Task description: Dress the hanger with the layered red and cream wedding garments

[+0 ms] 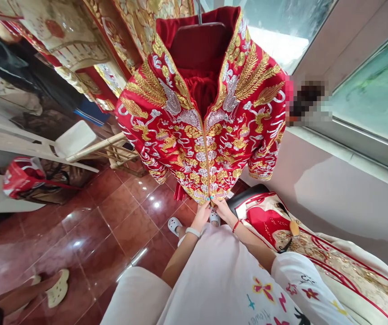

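A red jacket (194, 140) with dense gold and silver embroidery hangs on a dark hanger (199, 43) in front of me. Its front is closed along the centre line, and the collar stands open at the top. At the bottom of that front edge, my left hand (202, 214) pinches the hem. Right beside it, my right hand (221, 208) grips the hem from the other side, the two sets of fingertips meeting at the centre. Exactly what the fingertips press on is too small to make out.
More embroidered garments (113, 36) hang at the upper left. A cream and red embroidered garment (332, 257) lies at the right under the window wall. A bamboo rack (113, 149) and a red bag (25, 176) stand left. Another person's foot in a clog (58, 289) shows lower left.
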Demonstrator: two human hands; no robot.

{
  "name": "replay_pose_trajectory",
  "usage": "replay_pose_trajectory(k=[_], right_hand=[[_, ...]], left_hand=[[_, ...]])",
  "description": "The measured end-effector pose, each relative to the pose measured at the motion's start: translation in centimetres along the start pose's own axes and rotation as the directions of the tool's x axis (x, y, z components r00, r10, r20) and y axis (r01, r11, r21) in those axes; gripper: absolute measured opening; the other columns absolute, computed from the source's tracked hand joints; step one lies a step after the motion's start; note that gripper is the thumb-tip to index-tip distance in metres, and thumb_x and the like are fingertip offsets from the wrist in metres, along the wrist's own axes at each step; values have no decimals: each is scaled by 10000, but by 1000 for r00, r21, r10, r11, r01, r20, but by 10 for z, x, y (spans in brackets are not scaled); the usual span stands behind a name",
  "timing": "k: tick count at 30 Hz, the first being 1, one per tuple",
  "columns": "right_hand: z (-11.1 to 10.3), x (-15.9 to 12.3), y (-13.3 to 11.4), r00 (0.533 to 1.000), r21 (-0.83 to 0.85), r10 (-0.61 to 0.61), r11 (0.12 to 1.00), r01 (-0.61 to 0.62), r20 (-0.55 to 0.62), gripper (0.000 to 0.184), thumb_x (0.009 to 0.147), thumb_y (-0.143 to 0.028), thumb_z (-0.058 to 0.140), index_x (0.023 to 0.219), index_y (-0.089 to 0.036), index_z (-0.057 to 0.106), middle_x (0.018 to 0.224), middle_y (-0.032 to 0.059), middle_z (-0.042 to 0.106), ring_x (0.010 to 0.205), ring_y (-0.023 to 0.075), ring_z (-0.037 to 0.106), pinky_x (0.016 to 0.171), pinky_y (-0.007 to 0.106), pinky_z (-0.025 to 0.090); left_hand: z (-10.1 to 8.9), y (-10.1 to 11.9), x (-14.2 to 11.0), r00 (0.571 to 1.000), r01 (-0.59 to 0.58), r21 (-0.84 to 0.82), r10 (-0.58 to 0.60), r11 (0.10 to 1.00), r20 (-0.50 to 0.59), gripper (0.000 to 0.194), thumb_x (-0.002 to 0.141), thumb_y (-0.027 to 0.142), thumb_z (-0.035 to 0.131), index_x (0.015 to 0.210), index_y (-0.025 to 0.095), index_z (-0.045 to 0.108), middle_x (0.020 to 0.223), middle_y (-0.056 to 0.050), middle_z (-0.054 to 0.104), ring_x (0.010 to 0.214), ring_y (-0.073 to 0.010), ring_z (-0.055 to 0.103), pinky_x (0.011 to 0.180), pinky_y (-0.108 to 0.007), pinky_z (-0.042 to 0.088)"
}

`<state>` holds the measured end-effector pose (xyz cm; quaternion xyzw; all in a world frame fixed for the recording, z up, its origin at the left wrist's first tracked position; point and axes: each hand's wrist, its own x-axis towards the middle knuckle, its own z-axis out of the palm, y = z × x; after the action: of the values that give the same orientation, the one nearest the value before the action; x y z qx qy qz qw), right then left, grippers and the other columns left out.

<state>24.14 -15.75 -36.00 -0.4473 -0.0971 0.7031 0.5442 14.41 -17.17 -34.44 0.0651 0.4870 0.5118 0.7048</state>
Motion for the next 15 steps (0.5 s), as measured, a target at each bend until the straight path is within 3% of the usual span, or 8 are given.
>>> replay_pose_trajectory(k=[6, 10, 12, 15], right_hand=[[5, 1, 6, 999, -5, -13, 1000, 13, -31, 406, 501, -320, 944, 819, -226, 708, 793, -8, 737, 764, 176, 665, 785, 323, 554], [5, 0, 15, 998, -28, -11, 1000, 10, -58, 382, 511, -347, 935, 770, -219, 684, 763, -5, 728, 705, 165, 649, 714, 313, 546], [6, 0, 19, 998, -57, -1, 998, -2, -59, 380, 518, -367, 928, 745, -212, 665, 717, -1, 711, 664, 169, 639, 666, 316, 538], [7, 0, 19, 999, -111, 14, 994, -20, -48, 411, 515, -399, 920, 747, -204, 643, 694, 1, 695, 653, 179, 639, 638, 319, 536]], left_hand=[[10, 1, 4, 996, -72, -39, 70, 997, -48, 380, 704, 295, 843, 1044, 209, 698, 993, -50, 752, 1062, -223, 687, 953, -339, 503], [2, -4, 0, 987, -98, -40, 92, 994, -128, 293, 656, 285, 877, 841, 194, 668, 745, 8, 689, 791, -149, 669, 787, -276, 499], [-2, -6, -4, 987, -83, -38, 77, 996, -142, 340, 605, 277, 905, 733, 187, 604, 611, 52, 591, 621, -105, 580, 669, -253, 462], [-3, -5, -9, 988, -74, -37, 68, 997, -139, 424, 561, 294, 925, 670, 185, 530, 557, 84, 502, 537, -70, 473, 594, -236, 405]])
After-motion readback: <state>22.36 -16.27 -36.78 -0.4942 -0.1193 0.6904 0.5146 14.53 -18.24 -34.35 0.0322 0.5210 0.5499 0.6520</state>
